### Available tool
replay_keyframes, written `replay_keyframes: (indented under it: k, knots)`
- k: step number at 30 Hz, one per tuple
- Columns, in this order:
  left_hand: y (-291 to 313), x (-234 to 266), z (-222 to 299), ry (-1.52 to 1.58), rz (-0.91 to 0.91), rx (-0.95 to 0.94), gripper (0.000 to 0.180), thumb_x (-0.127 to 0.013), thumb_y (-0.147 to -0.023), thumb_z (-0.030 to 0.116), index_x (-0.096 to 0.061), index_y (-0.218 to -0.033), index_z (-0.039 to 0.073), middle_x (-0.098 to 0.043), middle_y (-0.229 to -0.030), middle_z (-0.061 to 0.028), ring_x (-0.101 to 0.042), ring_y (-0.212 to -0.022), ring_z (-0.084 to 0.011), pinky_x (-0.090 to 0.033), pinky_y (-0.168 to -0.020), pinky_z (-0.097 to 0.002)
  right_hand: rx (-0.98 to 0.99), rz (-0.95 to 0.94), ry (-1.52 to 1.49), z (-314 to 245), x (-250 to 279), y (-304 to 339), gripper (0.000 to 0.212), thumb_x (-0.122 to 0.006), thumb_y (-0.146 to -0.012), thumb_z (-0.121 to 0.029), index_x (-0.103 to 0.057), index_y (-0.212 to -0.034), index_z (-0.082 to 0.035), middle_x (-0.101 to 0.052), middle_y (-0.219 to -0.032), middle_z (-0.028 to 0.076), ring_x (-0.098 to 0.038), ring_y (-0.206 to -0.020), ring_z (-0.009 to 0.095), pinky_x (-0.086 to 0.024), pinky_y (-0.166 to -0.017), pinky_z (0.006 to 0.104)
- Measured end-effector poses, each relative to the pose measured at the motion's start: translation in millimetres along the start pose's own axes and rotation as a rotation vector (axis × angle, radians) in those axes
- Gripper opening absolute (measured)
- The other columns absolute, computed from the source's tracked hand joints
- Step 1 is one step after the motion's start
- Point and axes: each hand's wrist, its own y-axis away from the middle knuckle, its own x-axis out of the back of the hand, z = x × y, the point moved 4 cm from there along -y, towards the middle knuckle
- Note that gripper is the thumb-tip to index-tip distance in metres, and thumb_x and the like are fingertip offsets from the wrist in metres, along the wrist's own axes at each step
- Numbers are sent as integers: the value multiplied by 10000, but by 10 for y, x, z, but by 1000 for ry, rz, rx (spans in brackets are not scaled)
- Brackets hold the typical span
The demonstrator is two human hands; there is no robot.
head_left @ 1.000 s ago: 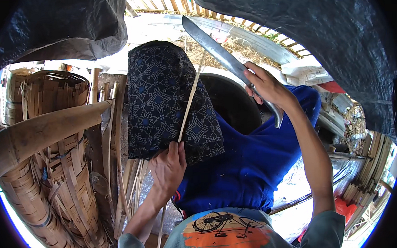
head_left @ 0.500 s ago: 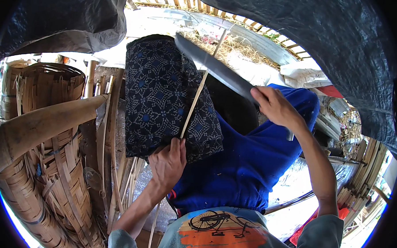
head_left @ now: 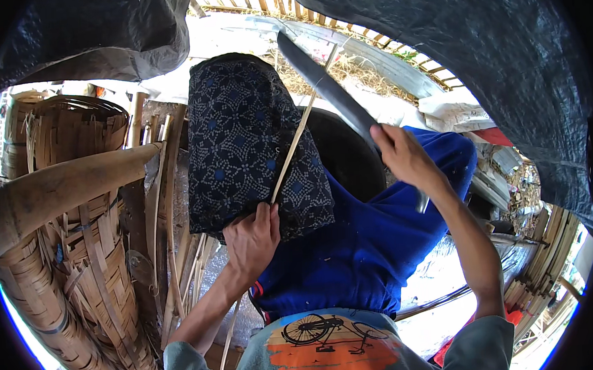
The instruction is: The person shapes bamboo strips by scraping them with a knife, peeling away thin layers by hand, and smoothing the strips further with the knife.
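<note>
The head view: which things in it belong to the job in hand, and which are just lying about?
In use:
knife, in the right hand
strip, in the left hand
dark cloth, beneath the strip

Seemingly just lying about:
baskets
white sack
straw

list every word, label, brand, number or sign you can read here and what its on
None that can be read.
Shirt: a bicycle picture on an orange patch, no lettering visible.
Dark cloth: a blue and white pattern only.
Big knife: no marking can be made out on the blade.
Whitish sack-like bundle: too small and bright to tell whether it bears print.
</note>
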Motion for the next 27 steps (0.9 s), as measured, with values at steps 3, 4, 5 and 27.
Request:
replay_keyframes:
  k: [3,4,5,27]
  knots:
    - [6,-47,2,13,-8,26,250,-604,-890,128,-477,-678,84,-509,-460,-69,-515,-366,-274,-374,-394,-369,313,135,99,-119,-184,353,369,-493,-983,-331,-587,-877,10,-564,-666,197,-566,-652,326,-423,-612,442]
    - [22,-30,14,15,3,23,250,-604,-889,128,-478,-678,84,-509,-458,-67,-514,-363,-272,-373,-393,-368,249,116,29,15,-238,387,344,-510,-977,-314,-599,-904,10,-582,-706,213,-590,-726,344,-432,-653,457]
    - [32,-13,28,18,13,19,249,-605,-888,129,-478,-678,85,-508,-457,-65,-514,-360,-269,-373,-391,-367,251,118,30,30,-177,390,344,-510,-977,-314,-599,-904,10,-582,-706,213,-590,-726,344,-432,-653,457]
    - [-27,-79,-2,-8,15,-1,284,-601,-898,161,-460,-662,91,-517,-462,-63,-540,-373,-256,-415,-365,-338,324,159,86,-207,-266,502,297,-540,-956,-277,-544,-811,-18,-563,-681,277,-556,-656,471,-422,-579,520]
